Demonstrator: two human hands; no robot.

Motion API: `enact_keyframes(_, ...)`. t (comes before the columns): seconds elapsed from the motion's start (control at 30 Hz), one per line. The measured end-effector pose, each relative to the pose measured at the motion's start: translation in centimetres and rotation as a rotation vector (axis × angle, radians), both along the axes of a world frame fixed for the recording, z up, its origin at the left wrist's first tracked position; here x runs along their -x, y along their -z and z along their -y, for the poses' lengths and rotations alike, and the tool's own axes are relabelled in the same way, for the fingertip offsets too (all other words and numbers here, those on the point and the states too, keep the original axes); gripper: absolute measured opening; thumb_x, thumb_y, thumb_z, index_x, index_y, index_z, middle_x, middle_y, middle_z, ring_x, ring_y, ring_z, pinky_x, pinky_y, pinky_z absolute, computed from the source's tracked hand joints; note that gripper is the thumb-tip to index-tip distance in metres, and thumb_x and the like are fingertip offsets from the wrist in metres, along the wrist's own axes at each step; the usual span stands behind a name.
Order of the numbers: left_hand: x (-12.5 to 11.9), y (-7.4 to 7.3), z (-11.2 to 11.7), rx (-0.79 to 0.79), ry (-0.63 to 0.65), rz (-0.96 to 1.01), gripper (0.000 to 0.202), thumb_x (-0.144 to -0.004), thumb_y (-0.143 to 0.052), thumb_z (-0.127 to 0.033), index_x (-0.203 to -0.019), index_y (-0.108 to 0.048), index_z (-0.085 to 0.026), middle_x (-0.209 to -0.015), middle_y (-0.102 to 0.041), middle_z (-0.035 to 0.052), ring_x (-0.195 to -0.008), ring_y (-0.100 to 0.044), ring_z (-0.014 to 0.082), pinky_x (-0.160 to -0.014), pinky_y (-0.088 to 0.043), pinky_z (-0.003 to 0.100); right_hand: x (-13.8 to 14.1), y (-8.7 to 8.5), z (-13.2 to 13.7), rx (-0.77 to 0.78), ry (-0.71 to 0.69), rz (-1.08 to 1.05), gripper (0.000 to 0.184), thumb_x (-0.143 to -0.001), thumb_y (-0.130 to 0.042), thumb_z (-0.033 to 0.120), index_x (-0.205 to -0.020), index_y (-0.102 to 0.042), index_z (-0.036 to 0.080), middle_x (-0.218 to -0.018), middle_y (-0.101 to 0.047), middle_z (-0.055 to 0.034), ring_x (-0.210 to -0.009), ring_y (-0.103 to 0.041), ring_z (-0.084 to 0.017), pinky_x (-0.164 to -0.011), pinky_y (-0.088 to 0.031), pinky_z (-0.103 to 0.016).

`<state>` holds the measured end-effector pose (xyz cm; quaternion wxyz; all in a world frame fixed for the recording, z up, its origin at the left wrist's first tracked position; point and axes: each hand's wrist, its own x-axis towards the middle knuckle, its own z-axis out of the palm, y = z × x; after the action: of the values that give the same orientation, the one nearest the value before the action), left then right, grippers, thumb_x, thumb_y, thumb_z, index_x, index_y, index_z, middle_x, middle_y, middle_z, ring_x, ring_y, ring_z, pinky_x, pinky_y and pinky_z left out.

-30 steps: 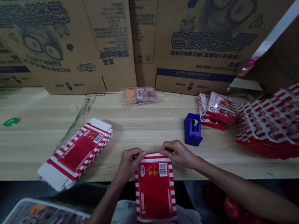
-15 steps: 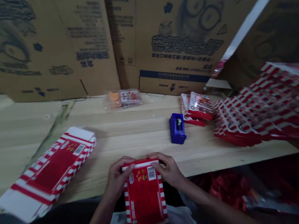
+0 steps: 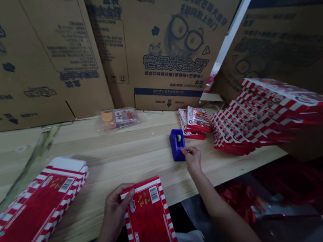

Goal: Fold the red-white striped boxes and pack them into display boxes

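Note:
My left hand grips the top left corner of a red and white striped box that rests against my lap at the edge of the wooden table. My right hand reaches forward to a small blue tape dispenser, its fingertips pinched at the dispenser's near side. What those fingers pinch is too small to make out.
A stack of flat striped cartons lies at the left. More filled boxes fan out at the right, with two small ones behind the dispenser. A clear packet sits at the back. Large cardboard cartons wall the rear.
My right hand has left the top flap of the striped box and moved forward right to the blue dispenser. My left hand keeps the box. The view has swung right.

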<state>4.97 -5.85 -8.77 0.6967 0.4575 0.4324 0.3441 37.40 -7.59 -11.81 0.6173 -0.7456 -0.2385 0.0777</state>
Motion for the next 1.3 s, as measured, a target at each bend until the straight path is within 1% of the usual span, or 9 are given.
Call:
enact_keyframes(0.2, 0.2, -0.4, -0.1, -0.142, 0.052, -0.053, 0.026, -0.073, -0.074, -0.039, -0.085, -0.069, -0.017, -0.086, -0.069, 0.0035, -0.074, -0.065, 0.0180, -0.062, -0.054, 0.024, 2.9, 0.5, 1.7, -0.160, 0.071, -0.041, 0.034, -0.073, -0.062, 0.049, -0.073, -0.063, 0.015, -0.098, -0.051, -0.0090, -0.086, -0.054, -0.019, -0.067, -0.050, -0.031)
enact_keyframes(0.43, -0.7, -0.4, -0.2, -0.097, 0.037, -0.042, 0.028, -0.070, -0.075, -0.040, -0.080, -0.066, -0.016, -0.078, -0.067, 0.0023, -0.064, -0.063, 0.0166, -0.056, -0.051, 0.025, 3.4, 2.8, 3.2, -0.154, 0.029, -0.068, 0.025, -0.071, -0.065, 0.040, -0.067, -0.062, 0.015, -0.095, -0.050, -0.0076, -0.090, -0.052, -0.019, -0.081, -0.047, -0.036)
enact_keyframes(0.63, -1.2, -3.8, -3.1, -0.169, -0.013, -0.047, 0.032, -0.067, -0.076, -0.041, -0.082, -0.067, -0.014, -0.074, -0.066, 0.0020, -0.060, -0.061, 0.0150, -0.055, -0.048, 0.023, 2.6, 2.8, 4.2, -0.123, -0.013, -0.073, 0.025, -0.070, -0.064, 0.041, -0.065, -0.058, 0.017, -0.089, -0.048, -0.0056, -0.086, -0.049, -0.019, -0.078, -0.048, -0.035)
enact_keyframes(0.73, -0.7, -5.5, -6.1, -0.258, 0.116, -0.123, 0.030, -0.069, -0.073, -0.041, -0.081, -0.067, -0.014, -0.071, -0.065, 0.0014, -0.061, -0.059, 0.0141, -0.055, -0.046, 0.022, 3.3, 0.1, 4.9, -0.100, -0.252, -0.170, 0.026, -0.077, -0.061, 0.044, -0.072, -0.056, 0.018, -0.081, -0.048, -0.0021, -0.076, -0.049, -0.015, -0.073, -0.051, -0.032)
enact_keyframes(0.83, -0.8, -5.8, -8.2, -0.317, 0.405, -0.224, 0.026, -0.069, -0.072, -0.039, -0.076, -0.068, -0.014, -0.066, -0.064, 0.0002, -0.060, -0.057, 0.0131, -0.055, -0.043, 0.020, 4.9, -4.2, 4.0, 0.034, -0.817, -0.201, 0.026, -0.081, -0.061, 0.043, -0.073, -0.056, 0.019, -0.076, -0.050, -0.0004, -0.073, -0.050, -0.014, -0.072, -0.049, -0.029)
enact_keyframes(0.93, -1.6, -5.1, -8.5, -0.374, 0.616, -0.262, 0.022, -0.069, -0.071, -0.036, -0.074, -0.069, -0.014, -0.064, -0.063, -0.0008, -0.059, -0.053, 0.0112, -0.056, -0.040, 0.019, 7.1, -7.9, 1.8, 0.196, -1.349, 0.007, 0.026, -0.085, -0.059, 0.039, -0.071, -0.057, 0.017, -0.077, -0.055, -0.0016, -0.073, -0.052, -0.014, -0.067, -0.043, -0.025)
enact_keyframes(1.0, -2.1, -4.8, -8.0, -0.391, 0.673, -0.258, 0.021, -0.069, -0.070, -0.033, -0.074, -0.070, -0.013, -0.065, -0.063, -0.0004, -0.061, -0.053, 0.0113, -0.059, -0.040, 0.020, 8.6, -9.0, 0.5, 0.253, -1.528, 0.182, 0.025, -0.087, -0.057, 0.035, -0.070, -0.056, 0.016, -0.074, -0.055, -0.0009, -0.070, -0.050, -0.012, -0.065, -0.039, -0.024)
enact_keyframes(1.17, -1.9, -4.6, -6.7, -0.331, 0.660, -0.249, 0.022, -0.068, -0.069, -0.033, -0.074, -0.069, -0.011, -0.063, -0.062, -0.0005, -0.058, -0.051, 0.0107, -0.057, -0.039, 0.020, 11.2, -8.0, -0.1, 0.380, -1.422, 0.532, 0.021, -0.080, -0.066, 0.024, -0.065, -0.054, 0.015, -0.067, -0.053, 0.0014, -0.061, -0.045, -0.010, -0.059, -0.031, -0.023)
enact_keyframes(1.3, -1.0, -4.8, -6.3, -0.349, 0.604, -0.242, 0.023, -0.070, -0.068, -0.035, -0.074, -0.069, -0.012, -0.064, -0.064, -0.0001, -0.058, -0.052, 0.0111, -0.056, -0.039, 0.019, 11.6, -6.1, 0.5, 0.400, -1.296, 0.282, 0.018, -0.078, -0.068, 0.029, -0.070, -0.058, 0.016, -0.063, -0.057, 0.0019, -0.057, -0.048, -0.010, -0.055, -0.032, -0.022)
